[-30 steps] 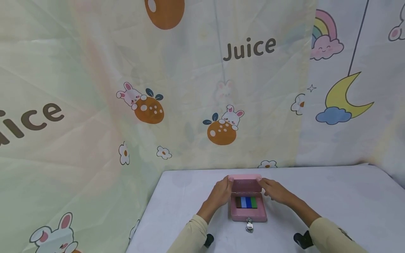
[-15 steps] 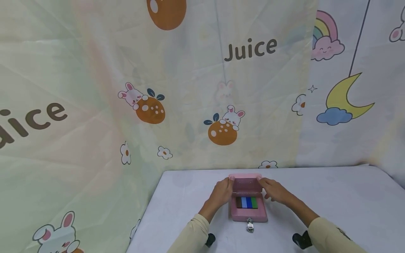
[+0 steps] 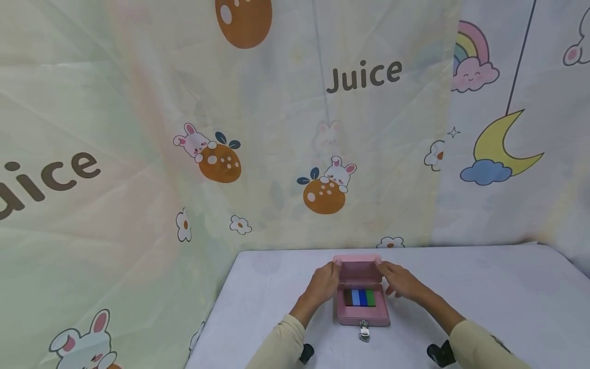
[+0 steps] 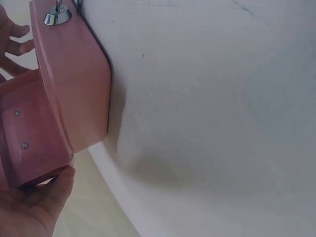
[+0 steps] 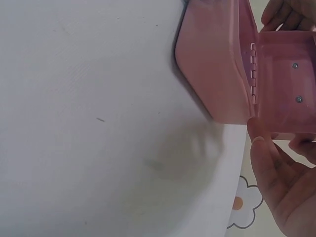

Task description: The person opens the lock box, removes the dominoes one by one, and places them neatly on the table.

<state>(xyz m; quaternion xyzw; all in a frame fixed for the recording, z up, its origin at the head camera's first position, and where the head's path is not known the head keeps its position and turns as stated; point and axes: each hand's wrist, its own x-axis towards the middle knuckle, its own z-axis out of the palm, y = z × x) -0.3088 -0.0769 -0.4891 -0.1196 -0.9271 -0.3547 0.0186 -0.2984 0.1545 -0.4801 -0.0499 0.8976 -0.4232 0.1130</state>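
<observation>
A pink lockbox [image 3: 363, 319] stands on the white table with its lid [image 3: 358, 273] raised. Brown, light blue, dark blue and green strips [image 3: 359, 298] lie side by side inside; what they are, I cannot tell. A silver lock with keys [image 3: 364, 332] is at the front of the box. My left hand [image 3: 323, 282] grips the lid's left side, its thumb along the edge in the left wrist view. On the opposite side my right hand [image 3: 402, 282] holds the lid. Its thumb [image 5: 261, 153] shows near the hinge in the right wrist view.
The white tabletop [image 3: 479, 287] stretches out around the box, its far edge meeting a printed cloth backdrop [image 3: 276, 102]. Two black objects [image 3: 441, 353] [image 3: 307, 353], partly hidden by the sleeves, lie near the forearms.
</observation>
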